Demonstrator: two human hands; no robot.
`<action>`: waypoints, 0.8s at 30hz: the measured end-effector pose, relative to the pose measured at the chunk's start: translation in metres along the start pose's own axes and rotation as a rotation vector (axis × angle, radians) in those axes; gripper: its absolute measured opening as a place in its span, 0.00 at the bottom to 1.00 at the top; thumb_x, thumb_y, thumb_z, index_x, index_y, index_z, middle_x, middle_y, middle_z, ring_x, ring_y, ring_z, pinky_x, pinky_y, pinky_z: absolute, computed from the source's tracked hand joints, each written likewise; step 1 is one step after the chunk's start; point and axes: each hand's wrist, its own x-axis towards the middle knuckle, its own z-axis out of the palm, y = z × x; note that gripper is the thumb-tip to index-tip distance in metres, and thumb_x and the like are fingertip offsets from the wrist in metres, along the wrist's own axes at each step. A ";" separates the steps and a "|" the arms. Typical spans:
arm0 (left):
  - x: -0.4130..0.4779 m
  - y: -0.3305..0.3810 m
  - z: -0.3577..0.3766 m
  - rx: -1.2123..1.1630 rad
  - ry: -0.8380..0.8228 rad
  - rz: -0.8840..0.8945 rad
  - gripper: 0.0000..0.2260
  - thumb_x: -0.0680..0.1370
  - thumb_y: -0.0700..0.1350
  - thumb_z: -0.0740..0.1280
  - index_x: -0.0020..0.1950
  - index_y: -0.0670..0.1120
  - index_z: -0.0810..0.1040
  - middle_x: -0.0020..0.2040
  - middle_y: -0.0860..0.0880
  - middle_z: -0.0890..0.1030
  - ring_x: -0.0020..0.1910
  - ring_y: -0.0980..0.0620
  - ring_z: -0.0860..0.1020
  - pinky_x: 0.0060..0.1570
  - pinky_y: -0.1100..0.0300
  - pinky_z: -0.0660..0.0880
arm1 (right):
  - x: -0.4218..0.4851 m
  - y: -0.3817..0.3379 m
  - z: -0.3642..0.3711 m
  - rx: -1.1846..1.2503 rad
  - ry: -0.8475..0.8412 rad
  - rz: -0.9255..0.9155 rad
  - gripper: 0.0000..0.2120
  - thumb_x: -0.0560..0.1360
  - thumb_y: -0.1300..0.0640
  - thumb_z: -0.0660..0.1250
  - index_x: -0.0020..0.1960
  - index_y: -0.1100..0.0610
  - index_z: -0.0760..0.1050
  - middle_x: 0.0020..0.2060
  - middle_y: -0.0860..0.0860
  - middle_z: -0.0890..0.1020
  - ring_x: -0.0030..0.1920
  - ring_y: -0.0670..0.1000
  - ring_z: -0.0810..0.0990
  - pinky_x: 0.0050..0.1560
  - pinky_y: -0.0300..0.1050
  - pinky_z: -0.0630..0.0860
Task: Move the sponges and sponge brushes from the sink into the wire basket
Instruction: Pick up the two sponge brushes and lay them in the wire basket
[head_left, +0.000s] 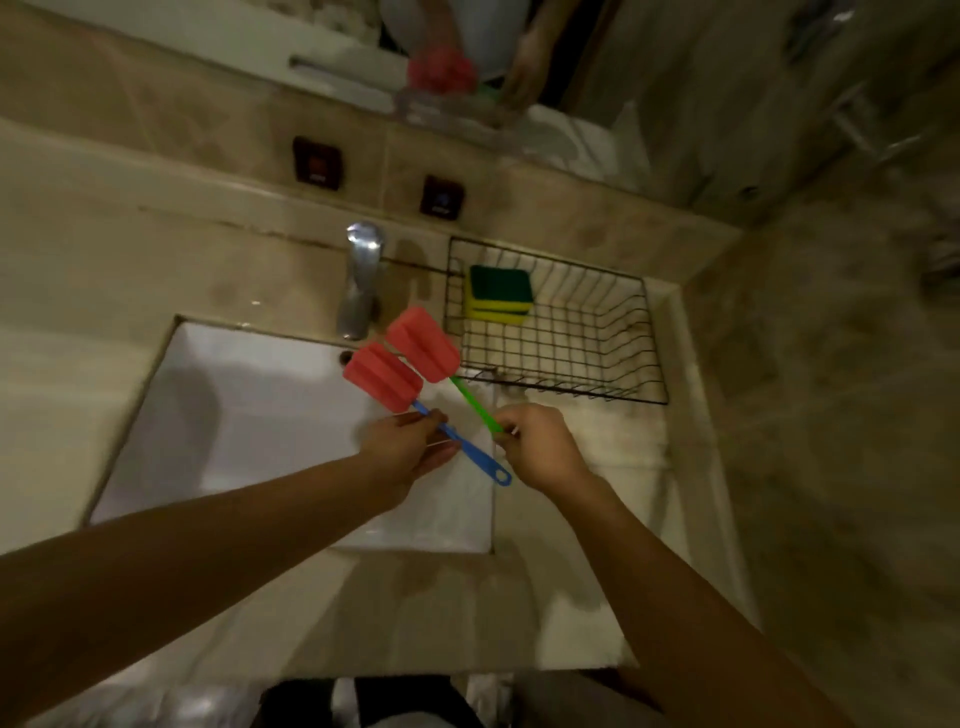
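Hands: left hand (410, 447) pinches the blue brush (415, 410) by its handle, fingers clamped just behind the sponge head; right hand (540, 449) has its fingers closed on the low end of the green brush (441, 364) handle.
Blue brush: pink head up and left of the left fingertips, over the back right part of the sink (218, 415); the handle's loop end sticks out below the fingers, between the 2 hands.
Green brush: pink head above and left of the right fingertips, at the near left corner of the basket (571, 338), overlapping its rim in view; whether it touches the wire cannot be told.
Heads: the 2 pink heads lie side by side, touching or nearly so.
Sponges (500, 295): 2 yellow-and-green pads stacked in the basket's far left corner, beyond both hands.
Basket: black wire, on the counter (587, 519) right of the sink; its near rim runs just beyond the right fingertips; most of its floor, to the right of the stack, is bare.
Sink: white, square; its right edge passes under the hands, and no sponge shows in the visible basin.
Tap (361, 280): stands left of the basket, just behind the pink heads.
Room: bare counter lies right of the right hand; a wall edge closes the counter beyond the basket's right side.
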 end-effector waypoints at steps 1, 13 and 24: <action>0.000 0.001 0.011 -0.009 -0.036 0.001 0.06 0.79 0.37 0.66 0.52 0.35 0.78 0.41 0.40 0.81 0.39 0.48 0.82 0.39 0.59 0.82 | -0.001 0.005 -0.010 -0.020 0.021 0.008 0.05 0.68 0.70 0.65 0.36 0.62 0.75 0.34 0.60 0.81 0.37 0.59 0.79 0.38 0.53 0.77; 0.047 -0.001 0.107 -0.029 -0.075 -0.023 0.04 0.79 0.38 0.65 0.47 0.37 0.76 0.47 0.38 0.81 0.43 0.45 0.82 0.40 0.58 0.83 | 0.087 0.109 -0.082 -0.108 0.120 0.048 0.14 0.74 0.69 0.65 0.53 0.55 0.83 0.46 0.56 0.83 0.46 0.56 0.80 0.48 0.51 0.80; 0.080 -0.010 0.131 -0.047 -0.009 -0.131 0.06 0.78 0.38 0.67 0.50 0.35 0.79 0.51 0.36 0.82 0.47 0.43 0.83 0.45 0.56 0.83 | 0.182 0.159 -0.057 -0.093 -0.084 0.080 0.13 0.76 0.67 0.64 0.57 0.58 0.80 0.52 0.59 0.82 0.51 0.58 0.79 0.51 0.46 0.78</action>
